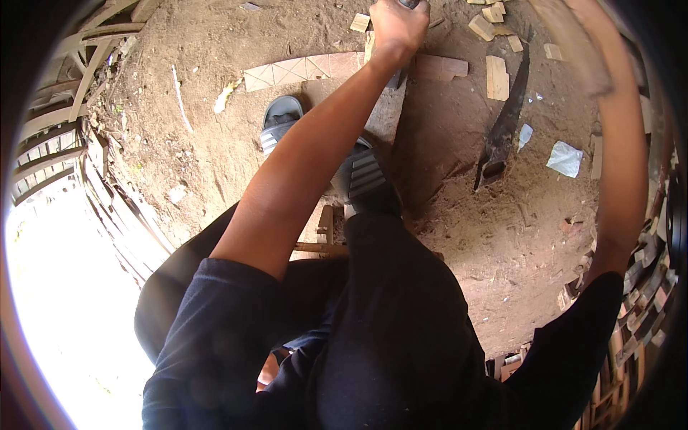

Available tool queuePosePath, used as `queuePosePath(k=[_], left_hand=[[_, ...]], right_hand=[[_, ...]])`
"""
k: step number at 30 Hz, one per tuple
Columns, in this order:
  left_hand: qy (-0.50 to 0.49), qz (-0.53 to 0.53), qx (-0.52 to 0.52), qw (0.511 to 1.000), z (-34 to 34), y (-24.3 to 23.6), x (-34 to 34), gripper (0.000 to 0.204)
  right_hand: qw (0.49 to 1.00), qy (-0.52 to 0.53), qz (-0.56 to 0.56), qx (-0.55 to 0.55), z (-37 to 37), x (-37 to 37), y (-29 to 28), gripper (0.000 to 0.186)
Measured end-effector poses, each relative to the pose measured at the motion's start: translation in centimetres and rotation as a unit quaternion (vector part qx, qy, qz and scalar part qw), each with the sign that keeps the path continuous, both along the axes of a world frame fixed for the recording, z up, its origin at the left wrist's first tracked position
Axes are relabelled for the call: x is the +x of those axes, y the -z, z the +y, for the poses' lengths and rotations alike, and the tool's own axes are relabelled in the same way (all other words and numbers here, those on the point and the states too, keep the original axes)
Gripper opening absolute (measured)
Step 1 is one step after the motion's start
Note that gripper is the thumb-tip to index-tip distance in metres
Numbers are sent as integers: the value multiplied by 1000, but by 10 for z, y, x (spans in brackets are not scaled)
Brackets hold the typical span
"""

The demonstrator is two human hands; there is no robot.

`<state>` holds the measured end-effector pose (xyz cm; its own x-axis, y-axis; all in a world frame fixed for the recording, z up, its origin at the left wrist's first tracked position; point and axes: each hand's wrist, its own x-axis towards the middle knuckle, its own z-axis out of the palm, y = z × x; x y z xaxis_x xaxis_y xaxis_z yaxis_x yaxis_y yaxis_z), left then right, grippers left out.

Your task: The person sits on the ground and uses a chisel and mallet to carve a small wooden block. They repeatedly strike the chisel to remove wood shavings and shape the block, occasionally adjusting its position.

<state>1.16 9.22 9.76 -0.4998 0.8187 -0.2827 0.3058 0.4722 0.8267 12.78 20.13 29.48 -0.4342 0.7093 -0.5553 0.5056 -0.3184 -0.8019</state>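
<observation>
My left hand [398, 25] is closed round a dark tool [408, 4] at the top centre, over a narrow board [387, 115] lying lengthwise. A curved wooden piece marked with lines and crosses [301, 70] lies crosswise there. My sandalled feet [365, 179] are beside and against the board. At the upper right, my right hand [584, 18] is raised and smeared by motion, partly at the frame's dark rim, alongside a blurred length of wood [562, 50]; its fingers cannot be made out.
A handsaw [493, 161] lies on the sandy ground right of the board, among small wood offcuts [497, 77] and pale scraps [565, 158]. Stacked wood pieces [648, 287] line the right rim. Slatted wooden pieces [46, 158] line the left, beside a bright opening.
</observation>
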Motion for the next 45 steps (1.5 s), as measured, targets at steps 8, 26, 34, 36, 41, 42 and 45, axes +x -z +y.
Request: queuePosePath(k=[8,26,34,36,41,42,45], left_hand=[[-26,-3,16,1000,1,3,2,57],[-47,98,-14,994,6,24,-2,49],[-16,86,-12,996,4,13,-1,47],[-33,98,-11,995,6,23,-1,47],[-23,59,24,998,-3,18,2,49],[-27,68,19,997,-2,15,3,49],[-33,79,-6,996,0,11,3,47]], right_hand=[[980,-94,17,-176,-13,13,8,18],[991,-129,-31,21,-39,-11,13,26],[994,-103,-16,21,-39,-16,-15,43],[991,-90,-41,91,-53,-22,1,42],[967,-222,-127,3,-35,-20,-9,37],[975,-200,-99,-19,-34,-15,-8,35],[995,-96,-18,-31,-30,-8,1,27]])
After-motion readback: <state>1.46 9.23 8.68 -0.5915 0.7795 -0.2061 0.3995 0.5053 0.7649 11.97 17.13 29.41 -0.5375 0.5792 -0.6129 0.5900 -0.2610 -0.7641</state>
